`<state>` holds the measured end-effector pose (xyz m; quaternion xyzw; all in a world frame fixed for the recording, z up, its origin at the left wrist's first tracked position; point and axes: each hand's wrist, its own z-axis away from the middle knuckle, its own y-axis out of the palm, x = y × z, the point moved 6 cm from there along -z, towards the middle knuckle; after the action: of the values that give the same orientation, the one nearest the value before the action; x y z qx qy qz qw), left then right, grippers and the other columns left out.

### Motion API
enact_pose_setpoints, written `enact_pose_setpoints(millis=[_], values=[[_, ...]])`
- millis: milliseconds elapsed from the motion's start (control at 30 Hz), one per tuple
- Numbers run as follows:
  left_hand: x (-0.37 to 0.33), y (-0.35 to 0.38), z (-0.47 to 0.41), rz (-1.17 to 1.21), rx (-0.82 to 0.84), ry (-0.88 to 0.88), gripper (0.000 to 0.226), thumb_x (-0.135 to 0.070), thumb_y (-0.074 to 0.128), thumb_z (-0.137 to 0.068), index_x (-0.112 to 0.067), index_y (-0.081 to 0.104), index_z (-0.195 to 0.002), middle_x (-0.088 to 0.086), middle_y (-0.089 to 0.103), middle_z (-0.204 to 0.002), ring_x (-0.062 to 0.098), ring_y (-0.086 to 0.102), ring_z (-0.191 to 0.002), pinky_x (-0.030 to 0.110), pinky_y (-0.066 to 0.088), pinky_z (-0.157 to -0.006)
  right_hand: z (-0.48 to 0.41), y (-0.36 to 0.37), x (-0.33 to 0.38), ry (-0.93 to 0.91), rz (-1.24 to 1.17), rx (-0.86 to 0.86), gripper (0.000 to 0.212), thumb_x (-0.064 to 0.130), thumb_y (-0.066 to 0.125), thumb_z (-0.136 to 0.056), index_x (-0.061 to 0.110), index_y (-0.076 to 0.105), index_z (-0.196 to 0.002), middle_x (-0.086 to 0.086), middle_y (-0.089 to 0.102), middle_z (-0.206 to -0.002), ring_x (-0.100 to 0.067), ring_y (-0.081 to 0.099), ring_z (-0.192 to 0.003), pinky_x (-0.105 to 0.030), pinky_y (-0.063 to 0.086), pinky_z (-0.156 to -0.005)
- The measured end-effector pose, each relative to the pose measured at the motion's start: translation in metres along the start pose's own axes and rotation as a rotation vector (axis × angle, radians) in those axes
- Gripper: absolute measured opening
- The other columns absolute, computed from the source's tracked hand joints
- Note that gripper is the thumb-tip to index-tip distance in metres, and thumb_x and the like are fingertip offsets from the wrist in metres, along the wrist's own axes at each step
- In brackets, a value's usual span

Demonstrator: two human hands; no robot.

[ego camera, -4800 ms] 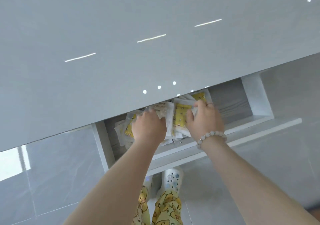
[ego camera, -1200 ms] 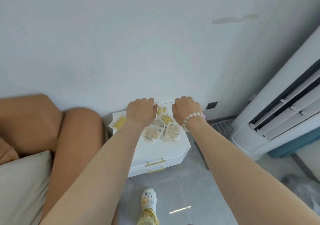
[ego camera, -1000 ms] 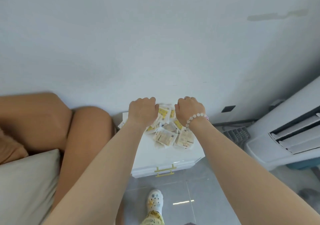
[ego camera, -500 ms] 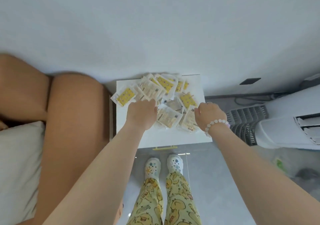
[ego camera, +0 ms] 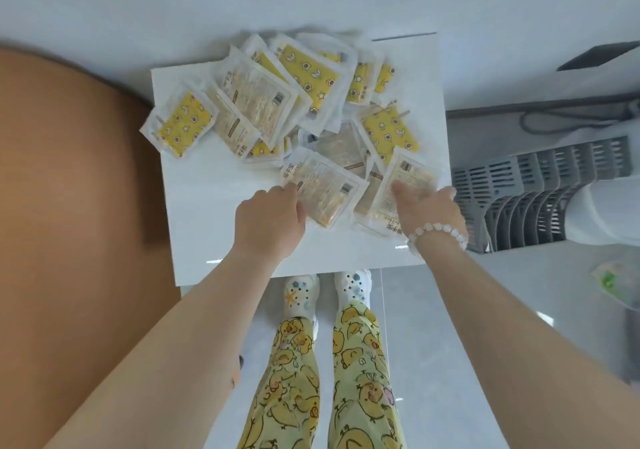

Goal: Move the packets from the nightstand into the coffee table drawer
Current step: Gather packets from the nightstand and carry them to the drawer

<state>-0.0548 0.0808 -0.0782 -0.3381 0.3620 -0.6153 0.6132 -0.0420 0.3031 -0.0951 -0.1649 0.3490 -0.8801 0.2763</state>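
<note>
1. Yellow and clear packets [ego camera: 287, 102] lie heaped on the nightstand [ego camera: 207, 227]; many remain.
2. Head view: both hands, in the drawer some seconds ago, are now back at the heap, so a new load begins.
3. At one packet's edge the left hand [ego camera: 270, 222] is curled, but I cannot tell if it grips. Over another, the right hand [ego camera: 431, 211] lies spread and holds nothing.

Many clear-edged packets [ego camera: 294, 102], some with their yellow patterned faces up and others showing beige printed backs, lie flat and overlapping in a loose heap across the far half of the white nightstand tabletop [ego camera: 214, 213].
</note>
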Motion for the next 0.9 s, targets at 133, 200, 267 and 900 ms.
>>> enact_pose_setpoints(millis=[133, 200, 267, 900], values=[[0.004, 0.015, -0.012, 0.23, -0.001, -0.196, 0.038, -0.042, 0.032, -0.099, -0.01, 0.05, -0.106, 0.007, 0.061, -0.096, 0.029, 0.057, -0.086, 0.032, 0.038, -0.066, -0.011, 0.02, -0.001, 0.095, -0.258, 0.038, 0.077, 0.069, 0.05, -0.081, 0.009, 0.036, -0.128, -0.008, 0.057, -0.111, -0.032, 0.057, -0.107, -0.037, 0.04, -0.077], [0.004, 0.018, -0.017, 0.32, 0.02, -0.292, 0.045, -0.051, 0.036, -0.095, -0.009, 0.05, -0.106, 0.007, 0.061, -0.097, 0.03, 0.056, -0.087, 0.032, 0.038, -0.067, -0.014, 0.024, -0.001, 0.099, -0.32, 0.024, 0.077, 0.069, 0.053, -0.079, 0.009, 0.038, -0.125, -0.004, 0.053, -0.101, -0.03, 0.058, -0.103, -0.036, 0.04, -0.075], [0.002, 0.018, -0.018, 0.436, 0.053, -0.406, 0.054, -0.06, 0.041, -0.091, -0.009, 0.049, -0.11, 0.006, 0.059, -0.101, 0.029, 0.055, -0.092, 0.032, 0.036, -0.07, -0.013, 0.024, -0.001, 0.11, -0.371, 0.023, 0.078, 0.068, 0.055, -0.078, 0.009, 0.038, -0.125, -0.003, 0.052, -0.101, -0.029, 0.058, -0.103, -0.034, 0.039, -0.072], [-0.028, 0.034, -0.008, 1.193, 0.036, -0.853, 0.086, -0.018, 0.082, -0.073, -0.013, 0.02, -0.132, 0.002, 0.047, -0.104, 0.022, 0.054, -0.091, 0.031, 0.051, -0.083, 0.001, 0.024, -0.021, 0.332, -0.616, 0.064, 0.085, 0.063, 0.074, -0.065, 0.008, 0.049, -0.124, -0.008, 0.057, -0.123, -0.027, 0.056, -0.112, -0.031, 0.041, -0.075]])
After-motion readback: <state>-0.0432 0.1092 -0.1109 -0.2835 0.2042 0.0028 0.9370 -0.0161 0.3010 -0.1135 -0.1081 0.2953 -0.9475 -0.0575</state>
